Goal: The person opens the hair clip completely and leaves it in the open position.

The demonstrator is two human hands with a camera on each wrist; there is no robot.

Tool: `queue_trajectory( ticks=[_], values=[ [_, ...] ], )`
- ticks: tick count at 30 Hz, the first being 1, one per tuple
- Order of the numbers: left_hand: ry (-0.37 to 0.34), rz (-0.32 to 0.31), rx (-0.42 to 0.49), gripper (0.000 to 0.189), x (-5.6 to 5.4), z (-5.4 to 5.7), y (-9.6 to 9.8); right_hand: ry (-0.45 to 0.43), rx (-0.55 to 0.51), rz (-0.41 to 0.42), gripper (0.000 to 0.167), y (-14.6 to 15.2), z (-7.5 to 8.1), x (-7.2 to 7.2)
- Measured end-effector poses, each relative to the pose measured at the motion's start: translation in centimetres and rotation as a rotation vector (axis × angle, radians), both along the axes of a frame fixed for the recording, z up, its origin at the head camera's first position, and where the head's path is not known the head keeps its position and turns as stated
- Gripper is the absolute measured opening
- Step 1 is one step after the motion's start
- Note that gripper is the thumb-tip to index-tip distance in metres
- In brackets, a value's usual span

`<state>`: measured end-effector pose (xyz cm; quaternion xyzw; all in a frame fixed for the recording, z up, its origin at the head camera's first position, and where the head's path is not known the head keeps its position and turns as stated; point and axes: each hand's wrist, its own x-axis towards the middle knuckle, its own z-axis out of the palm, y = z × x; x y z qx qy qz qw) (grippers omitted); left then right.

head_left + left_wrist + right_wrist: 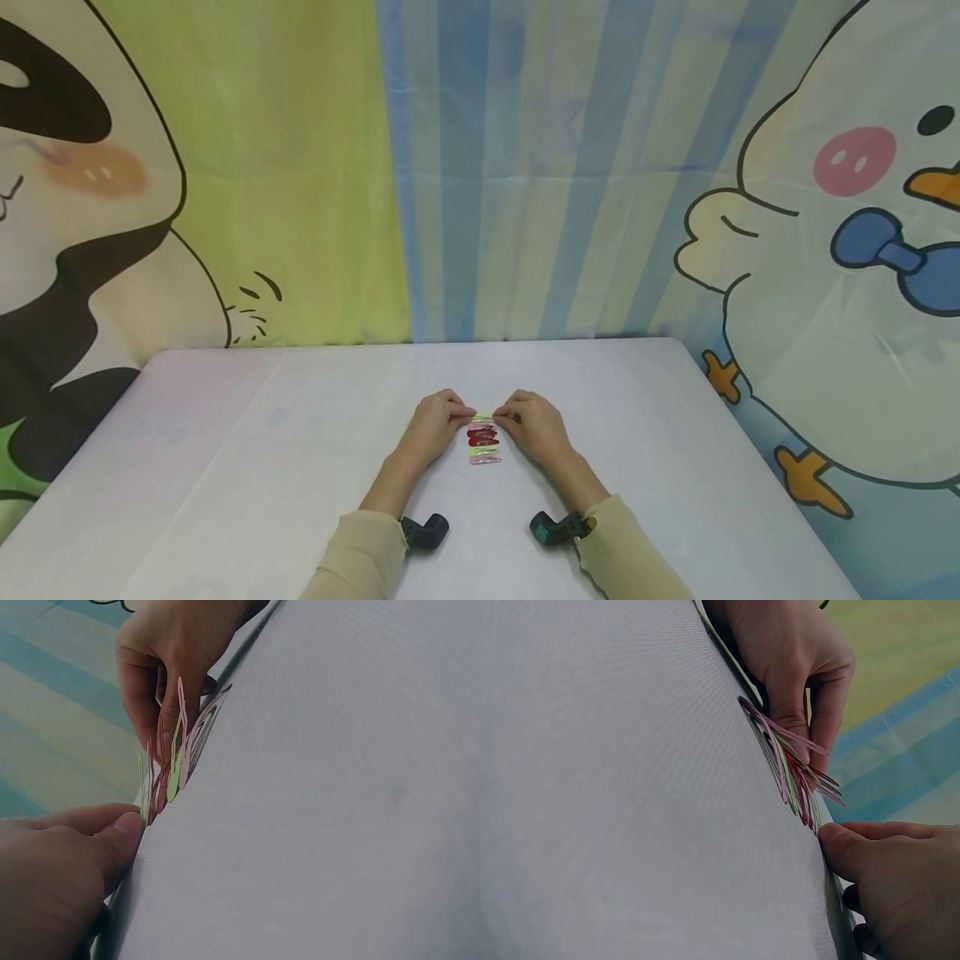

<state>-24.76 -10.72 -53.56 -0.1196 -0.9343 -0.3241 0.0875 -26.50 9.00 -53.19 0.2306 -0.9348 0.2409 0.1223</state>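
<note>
Several slim hair clips lie in a short column on the white table, red ones (483,437) in the middle and a pink one (485,460) nearest the person. At the far end of the column is a light green hair clip (483,417). My left hand (437,421) pinches its left end between thumb and forefinger. From the other side, the thumb and forefinger of my right hand (536,423) pinch the right end. In the left wrist view the clips (180,754) show edge-on between the two hands; the right wrist view shows them (791,769) likewise.
The white table (225,467) reaches back to a printed cloth backdrop (517,167) with a panda and a white bird on it. Dark wrist devices (426,532) sit at both cuffs of the beige sleeves (363,550).
</note>
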Motion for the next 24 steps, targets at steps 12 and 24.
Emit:
queue_trajectory(
  ticks=[12, 24],
  values=[
    [0.046, -0.01, 0.015, 0.014, 0.11, 0.13, -0.06, -0.004, -0.007, -0.009, 0.004, -0.02, -0.12, -0.16],
    [-0.023, -0.002, 0.107, 0.014, -0.37, 0.2, 0.1, -0.05, -0.053, -0.034, 0.004, 0.67, -0.06, -0.67]
  ],
)
